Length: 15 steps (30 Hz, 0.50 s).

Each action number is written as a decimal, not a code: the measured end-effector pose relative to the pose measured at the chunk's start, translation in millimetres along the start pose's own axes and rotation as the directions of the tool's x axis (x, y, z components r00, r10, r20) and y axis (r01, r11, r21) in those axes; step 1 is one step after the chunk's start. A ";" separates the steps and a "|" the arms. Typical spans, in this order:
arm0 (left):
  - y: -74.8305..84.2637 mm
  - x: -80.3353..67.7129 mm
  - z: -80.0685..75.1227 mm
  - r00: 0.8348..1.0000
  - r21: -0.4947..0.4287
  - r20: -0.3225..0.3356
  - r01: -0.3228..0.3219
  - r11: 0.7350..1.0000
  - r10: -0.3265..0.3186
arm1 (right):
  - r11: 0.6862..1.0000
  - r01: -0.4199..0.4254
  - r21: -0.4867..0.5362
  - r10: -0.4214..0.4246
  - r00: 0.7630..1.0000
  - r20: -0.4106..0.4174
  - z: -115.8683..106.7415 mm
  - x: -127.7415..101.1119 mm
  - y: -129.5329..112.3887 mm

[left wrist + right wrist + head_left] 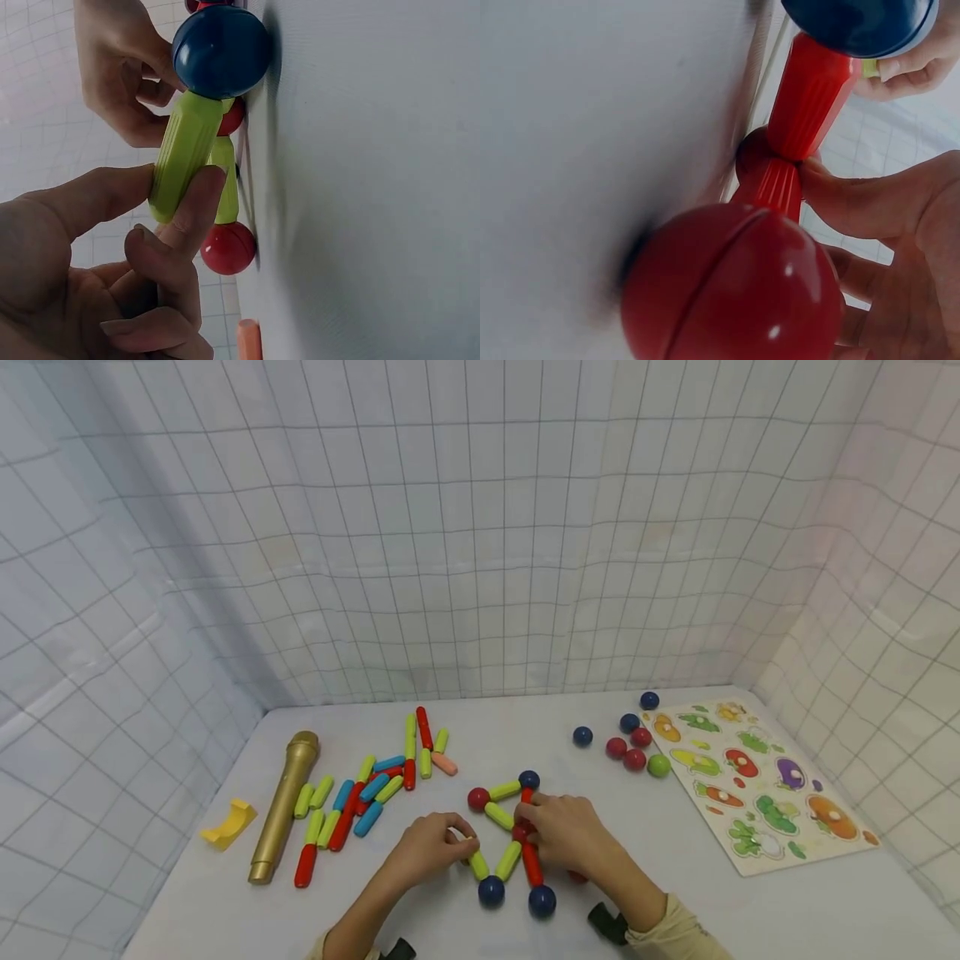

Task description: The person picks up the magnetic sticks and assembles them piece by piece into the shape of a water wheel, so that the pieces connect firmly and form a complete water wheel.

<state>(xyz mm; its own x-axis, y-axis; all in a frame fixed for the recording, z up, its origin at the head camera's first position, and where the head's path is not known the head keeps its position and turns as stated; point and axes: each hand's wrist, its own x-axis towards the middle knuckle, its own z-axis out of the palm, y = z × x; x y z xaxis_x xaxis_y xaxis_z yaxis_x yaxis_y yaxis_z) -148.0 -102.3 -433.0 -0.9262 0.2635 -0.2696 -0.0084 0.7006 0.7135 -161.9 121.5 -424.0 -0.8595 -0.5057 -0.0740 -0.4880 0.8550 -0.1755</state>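
Note:
Rods and balls are joined into a flat figure in the middle of the table. My left hand (pixel 435 847) pinches the free end of a yellow-green rod (pixel 182 154) between thumb and finger. The rod's other end meets a blue ball (pixel 491 891). My right hand (pixel 564 831) grips the central red ball (pixel 522 833), thumb where the red rods (pixel 810 97) meet it. A second blue ball (pixel 542 901) ends the near red rod. At the far side are a red ball (pixel 478 799) and another blue ball (pixel 528 779). A large red ball (pixel 731 289) lies partly under my right hand.
Loose coloured rods (pixel 347 814) lie to the left, beside a gold microphone (pixel 285 806) and a yellow curved piece (pixel 229 824). Several loose balls (pixel 634 760) sit at the back right, near a vegetable puzzle board (pixel 750 852). Gridded white curtains (pixel 487 527) surround the table.

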 end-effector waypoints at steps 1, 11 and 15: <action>-0.2 1.4 0.6 1.000 -0.010 0.000 0.009 1.000 -0.009 | 1.000 -0.002 -0.002 0.002 1.000 0.002 0.5 0.1 0.5; -2.2 24.4 2.2 0.995 -0.025 -0.092 0.030 0.999 -0.032 | 1.000 0.025 0.008 -0.025 1.000 0.007 1.8 0.9 5.0; -0.9 31.4 1.1 0.993 -0.008 -0.118 0.032 0.999 -0.032 | 0.999 0.038 0.011 -0.038 0.999 0.012 1.2 0.7 4.7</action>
<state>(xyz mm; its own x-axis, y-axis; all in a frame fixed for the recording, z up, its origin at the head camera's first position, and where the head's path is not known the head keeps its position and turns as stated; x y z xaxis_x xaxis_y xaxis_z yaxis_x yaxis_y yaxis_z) -176.6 -94.0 -442.8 -0.9634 0.1606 -0.2146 -0.0408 0.7032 0.7098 -164.7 125.0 -426.0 -0.8384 -0.5393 -0.0789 -0.5185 0.8338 -0.1895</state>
